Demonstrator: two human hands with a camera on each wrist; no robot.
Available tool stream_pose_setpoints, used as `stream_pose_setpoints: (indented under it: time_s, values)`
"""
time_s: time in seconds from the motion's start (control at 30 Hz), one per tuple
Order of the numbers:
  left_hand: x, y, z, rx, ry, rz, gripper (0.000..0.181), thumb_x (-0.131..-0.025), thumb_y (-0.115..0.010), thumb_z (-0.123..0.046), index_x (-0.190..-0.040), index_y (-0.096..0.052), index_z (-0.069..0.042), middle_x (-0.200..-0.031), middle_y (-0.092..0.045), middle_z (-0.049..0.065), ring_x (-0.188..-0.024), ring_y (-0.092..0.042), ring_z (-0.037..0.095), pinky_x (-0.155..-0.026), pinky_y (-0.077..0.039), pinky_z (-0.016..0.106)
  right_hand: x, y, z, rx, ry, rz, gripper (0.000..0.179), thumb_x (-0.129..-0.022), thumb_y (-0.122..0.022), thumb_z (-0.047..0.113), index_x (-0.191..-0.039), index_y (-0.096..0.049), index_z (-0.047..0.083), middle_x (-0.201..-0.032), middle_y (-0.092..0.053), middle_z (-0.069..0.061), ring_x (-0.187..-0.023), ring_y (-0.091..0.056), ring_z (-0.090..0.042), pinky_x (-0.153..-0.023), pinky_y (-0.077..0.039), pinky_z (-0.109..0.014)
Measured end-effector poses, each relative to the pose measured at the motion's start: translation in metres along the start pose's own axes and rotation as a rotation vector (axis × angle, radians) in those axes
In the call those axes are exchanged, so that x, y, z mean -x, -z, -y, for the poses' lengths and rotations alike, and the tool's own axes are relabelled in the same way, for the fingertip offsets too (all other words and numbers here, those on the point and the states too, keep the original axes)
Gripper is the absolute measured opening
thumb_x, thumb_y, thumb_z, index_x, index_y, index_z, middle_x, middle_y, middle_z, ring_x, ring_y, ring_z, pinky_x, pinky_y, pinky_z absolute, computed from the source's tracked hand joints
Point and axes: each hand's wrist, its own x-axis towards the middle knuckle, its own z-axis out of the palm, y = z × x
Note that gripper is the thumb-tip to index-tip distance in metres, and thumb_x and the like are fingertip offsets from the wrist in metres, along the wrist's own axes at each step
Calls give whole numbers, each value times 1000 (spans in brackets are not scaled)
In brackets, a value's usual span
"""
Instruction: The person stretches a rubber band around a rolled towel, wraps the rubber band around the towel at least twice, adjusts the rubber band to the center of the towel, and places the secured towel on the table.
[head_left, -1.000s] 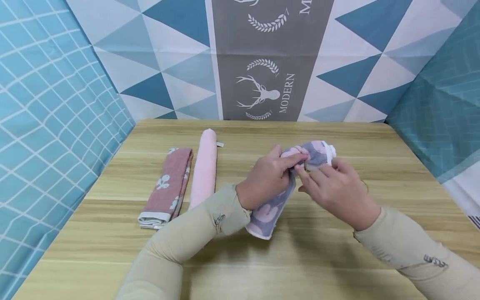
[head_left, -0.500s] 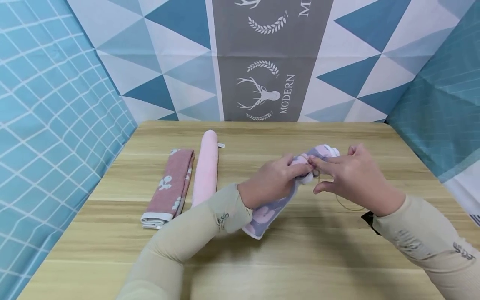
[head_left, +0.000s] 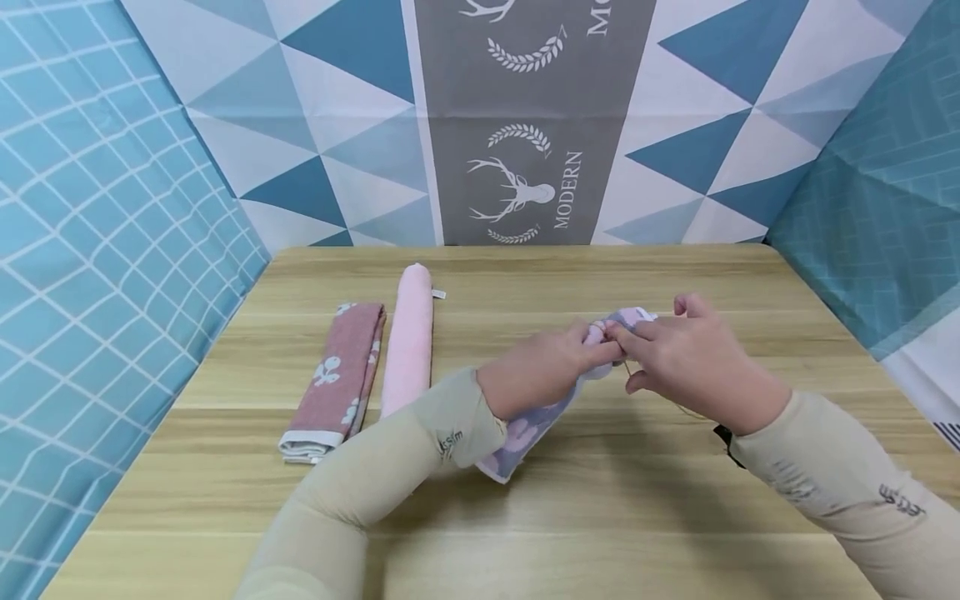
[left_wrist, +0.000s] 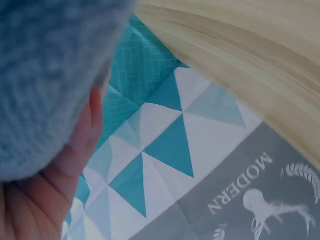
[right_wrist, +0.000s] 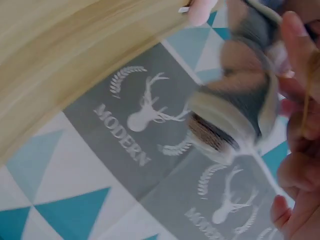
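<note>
My left hand (head_left: 540, 371) grips a rolled purple and pink patterned towel (head_left: 525, 432) above the right part of the table. The towel slants, its lower end hanging towards me. At its far end my right hand (head_left: 693, 358) pinches a thin brown string (right_wrist: 307, 107), with thumb and fingers close to the left fingertips. Part of the string crosses the towel, and a loose length trails under the right hand. Close up in the left wrist view, the towel (left_wrist: 55, 85) covers most of the left fingers. The exact grip on the string is partly hidden.
To the left on the wooden table (head_left: 465, 550) lie a folded dusty-pink towel (head_left: 337, 367) and a rolled pale pink towel (head_left: 408, 342) with a small tag. Patterned cloth walls (head_left: 540, 125) stand behind and at both sides.
The right hand has moved from low beside the towel up and right, drawing on the string. The towel's far end has dipped slightly, and the left hand still holds it.
</note>
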Motion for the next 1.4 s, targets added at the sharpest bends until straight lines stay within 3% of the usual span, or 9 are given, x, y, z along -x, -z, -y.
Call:
stream_pose_setpoints:
  time_s: [0.13,0.37,0.6,0.7,0.83,0.97,1.13,1.3,1.4]
  values:
    - [-2,-1,2,-171,-71,-57,37,-95,-48,4,-125,-52,-17,-112,-58,9,-67,-55,14,-49,-46,19,-3,7,-6,5,-38,63,80,-36,-95,38,-106,-74,6,-75,-71,-6,-53,-58,-17,-59,-36,-44]
    - [5,3,9,149,-94,-59,32,-95,-53,-3,-125,-52,-15,-103,-53,6,-74,-55,16,-61,-45,19,-5,21,-30,-112,-94,187,80,-38,-87,54,-106,-77,14,-72,-73,0,-44,-44,-6,-55,-23,-36]
    - [10,-7,17,217,-294,-355,23,-89,-51,7,-109,-56,-4,-92,-57,10,-74,-55,17,-70,-46,14,-4,21,-45,-429,-138,274,76,-43,-87,49,-109,-76,12,-78,-74,7,-48,-36,7,-49,-26,-23]
    - [12,-9,17,301,-328,-432,26,-83,-47,12,-105,-56,0,-87,-56,10,-74,-53,17,-71,-46,15,-3,18,-46,-651,-198,366,62,-51,-91,37,-104,-75,8,-81,-73,8,-53,-39,8,-46,-36,-17]
    - [12,-10,14,405,-346,-528,27,-78,-46,15,-100,-57,3,-83,-57,10,-74,-52,16,-71,-46,18,-2,6,-42,-884,-319,441,45,-59,-92,20,-96,-71,4,-85,-70,7,-66,-53,5,-57,-49,-22]
    - [8,-9,11,466,-353,-625,25,-78,-49,15,-98,-55,3,-83,-58,11,-73,-53,17,-71,-47,20,0,-11,-30,-1069,-365,328,44,-61,-86,1,-100,-65,-2,-94,-65,17,-80,-55,3,-70,-49,-20]
    - [5,-8,12,497,-314,-690,22,-77,-48,16,-95,-53,3,-82,-58,13,-75,-55,20,-73,-49,22,-5,-27,-16,-1106,-367,92,47,-62,-86,4,-102,-62,1,-99,-57,25,-89,-53,3,-80,-44,-15]
    - [4,-8,13,466,-215,-731,20,-78,-48,16,-93,-54,5,-80,-57,13,-71,-53,18,-68,-47,20,-11,-30,-9,-1294,-608,2,46,-71,-79,-6,-111,-60,7,-99,-63,13,-89,-57,-4,-78,-49,-17]
    - [3,-8,10,525,-126,-757,19,-79,-48,16,-94,-53,6,-77,-56,13,-68,-53,18,-64,-45,20,-12,-31,-2,-1333,-779,17,40,-79,-70,-8,-117,-57,-5,-100,-62,12,-91,-57,-2,-78,-50,-19]
